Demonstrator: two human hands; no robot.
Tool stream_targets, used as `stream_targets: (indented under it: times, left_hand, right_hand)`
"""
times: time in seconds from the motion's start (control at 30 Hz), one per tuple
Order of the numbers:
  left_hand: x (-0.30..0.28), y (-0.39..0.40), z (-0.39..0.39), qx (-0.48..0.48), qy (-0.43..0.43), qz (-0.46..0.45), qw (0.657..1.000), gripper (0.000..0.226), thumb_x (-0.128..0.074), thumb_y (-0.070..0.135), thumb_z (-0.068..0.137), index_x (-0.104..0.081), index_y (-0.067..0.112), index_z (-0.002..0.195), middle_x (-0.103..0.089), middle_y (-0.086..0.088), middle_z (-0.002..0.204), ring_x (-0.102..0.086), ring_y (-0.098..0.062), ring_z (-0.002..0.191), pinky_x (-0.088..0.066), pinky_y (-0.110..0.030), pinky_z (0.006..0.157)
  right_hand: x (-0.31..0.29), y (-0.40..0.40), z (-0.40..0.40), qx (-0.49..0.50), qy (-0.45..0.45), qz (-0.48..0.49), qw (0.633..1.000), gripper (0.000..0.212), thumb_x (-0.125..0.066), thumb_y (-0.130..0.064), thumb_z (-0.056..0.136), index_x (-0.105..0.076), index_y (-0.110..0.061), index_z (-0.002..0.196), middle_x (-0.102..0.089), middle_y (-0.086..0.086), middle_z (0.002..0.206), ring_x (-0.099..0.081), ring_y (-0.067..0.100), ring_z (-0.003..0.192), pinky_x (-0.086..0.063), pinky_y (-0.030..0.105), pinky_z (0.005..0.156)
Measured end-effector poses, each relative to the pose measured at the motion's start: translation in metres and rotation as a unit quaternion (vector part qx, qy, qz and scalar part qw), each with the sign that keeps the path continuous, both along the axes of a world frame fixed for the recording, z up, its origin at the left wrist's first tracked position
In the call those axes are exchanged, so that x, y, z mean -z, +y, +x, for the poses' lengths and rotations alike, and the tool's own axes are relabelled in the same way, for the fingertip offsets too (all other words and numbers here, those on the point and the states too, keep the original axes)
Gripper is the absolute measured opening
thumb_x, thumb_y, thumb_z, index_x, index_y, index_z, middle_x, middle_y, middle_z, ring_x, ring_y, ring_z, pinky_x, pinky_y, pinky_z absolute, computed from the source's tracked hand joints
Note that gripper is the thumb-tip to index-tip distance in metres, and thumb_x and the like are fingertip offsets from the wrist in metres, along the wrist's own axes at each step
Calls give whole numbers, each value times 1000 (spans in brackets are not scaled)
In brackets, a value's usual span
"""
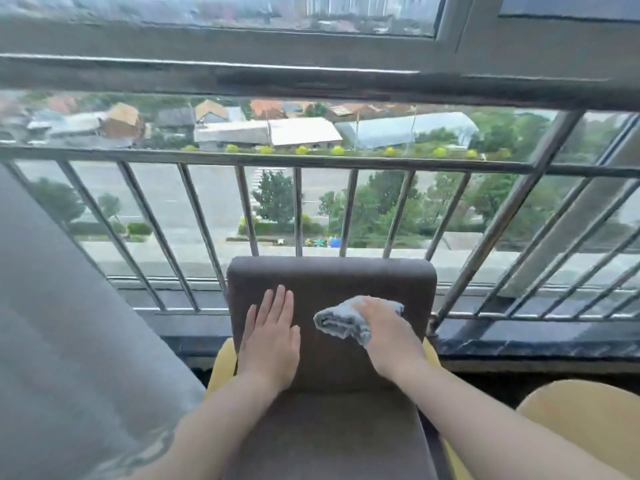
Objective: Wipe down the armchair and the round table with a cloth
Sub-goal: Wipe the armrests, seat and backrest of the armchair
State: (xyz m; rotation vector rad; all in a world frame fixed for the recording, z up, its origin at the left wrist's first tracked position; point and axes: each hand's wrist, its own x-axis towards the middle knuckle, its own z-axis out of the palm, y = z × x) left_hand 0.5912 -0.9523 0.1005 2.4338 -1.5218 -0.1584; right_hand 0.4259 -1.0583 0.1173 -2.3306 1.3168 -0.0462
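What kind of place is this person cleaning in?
Probably a high-rise flat's enclosed balcony or window nook: a metal-barred railing guards the glass, rooftops and treetops lie far below, and a brown fabric armchair faces it.

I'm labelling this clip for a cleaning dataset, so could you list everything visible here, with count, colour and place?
armchair: one, brown backrest and seat with yellow sides, centre, against the railing.
cloth: one, light blue-grey, bunched on the backrest, right of centre.
railing: one, silver metal bars, across the window behind the chair.
curtain: one, sheer grey, at left.
yellow rounded surface: one, lower right; cannot tell what it is.
left hand: one, flat with straight fingers on the backrest.
right hand: one, grips the cloth against the backrest.
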Motion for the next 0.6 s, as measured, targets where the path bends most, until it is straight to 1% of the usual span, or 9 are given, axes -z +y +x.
stream_targets:
  times: [0.03, 0.1, 0.2, 0.3, 0.37, 0.47, 0.6]
  left_hand:
    - [-1, -1, -2, -4, 0, 6, 1000, 58, -21, 28, 103, 8, 19, 152, 17, 6, 158, 19, -11, 145, 11, -33, 117]
    - [2, -3, -5, -18, -4, 20, 1000, 58, -21, 28, 103, 7, 18, 153, 16, 6, 159, 18, -11, 145, 10, -33, 118]
    - [7, -7, -5, -37, -10, 33, 999, 58, -21, 29, 103, 6, 18, 153, 15, 5, 159, 17, -12, 145, 9, -33, 118]
    - [13, -6, -7, -48, -13, 69, 996, 58, -22, 29, 103, 5, 18, 153, 13, 5, 160, 15, -13, 146, 7, -34, 118]
    - [14, -8, -6, -50, -12, 88, 995, 58, -23, 29, 102, 4, 18, 153, 12, 4, 160, 13, -13, 146, 6, -34, 118]
    - [11, -16, 1, -39, -3, 94, 995, 58, -25, 29, 102, 1, 19, 154, 10, 5, 160, 11, -13, 147, 5, -34, 119]
    - [10, -32, 11, -37, -18, 85, 996, 58, -26, 29, 103, -1, 20, 154, 8, 6, 160, 9, -13, 147, 4, -35, 119]
  right_hand:
    - [-2, -4, -1, -16, -7, -9, 1000, 51, -46, -13, 91, -36, -35, 136, -37, -3, 144, -42, 26, 129, -42, 42, 99]
    - [-4, -14, -5, -37, -13, -16, 999, 52, -46, -10, 92, -37, -31, 138, -33, -5, 146, -35, 22, 134, -37, 40, 105]
    - [0, -32, -10, -29, -23, -34, 999, 57, -43, -8, 93, -33, -29, 145, -25, -7, 154, -26, 17, 141, -27, 33, 111]
    - [6, -43, -13, -19, -20, -10, 1000, 61, -42, -7, 94, -27, -29, 148, -19, -7, 158, -19, 13, 144, -22, 28, 112]
    - [8, -48, -14, -22, -8, 11, 1000, 62, -43, -8, 96, -23, -28, 150, -16, -6, 159, -16, 13, 145, -21, 28, 112]
    - [9, -56, -11, -27, 6, 14, 1000, 62, -43, -9, 97, -21, -27, 151, -15, -4, 159, -16, 15, 145, -23, 31, 112]
    - [10, -64, -5, -28, -13, 5, 1000, 62, -43, -7, 95, -23, -27, 151, -18, -5, 158, -18, 16, 144, -24, 32, 112]
